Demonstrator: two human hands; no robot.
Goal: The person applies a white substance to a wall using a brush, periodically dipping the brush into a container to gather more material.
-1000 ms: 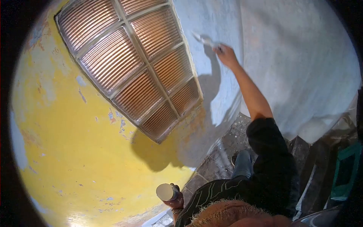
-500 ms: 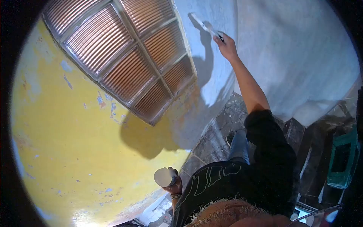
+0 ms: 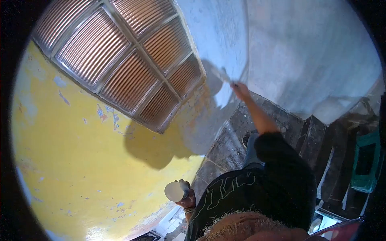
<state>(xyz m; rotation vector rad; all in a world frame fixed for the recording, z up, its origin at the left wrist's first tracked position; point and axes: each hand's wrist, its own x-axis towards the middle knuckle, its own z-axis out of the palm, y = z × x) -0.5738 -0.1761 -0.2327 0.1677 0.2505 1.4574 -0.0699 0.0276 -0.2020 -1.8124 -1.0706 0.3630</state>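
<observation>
My right hand is stretched out toward the wall and grips a flat putty knife, whose blade rests against the pale grey-white coated wall just right of the window. Low down by my body, my left hand holds a small round container with a pale top, close to the yellow wall. The shadow of my arm and body falls across the wall below the window.
A ribbed glass-block window in a pale frame fills the upper left. The floor below is dark tile with paint specks. A green crate-like object stands at the right edge, next to dark steps.
My right hand has swept the putty knife downward along the wall, from high beside the window to near its lower corner. The left hand with the container has stayed put.
</observation>
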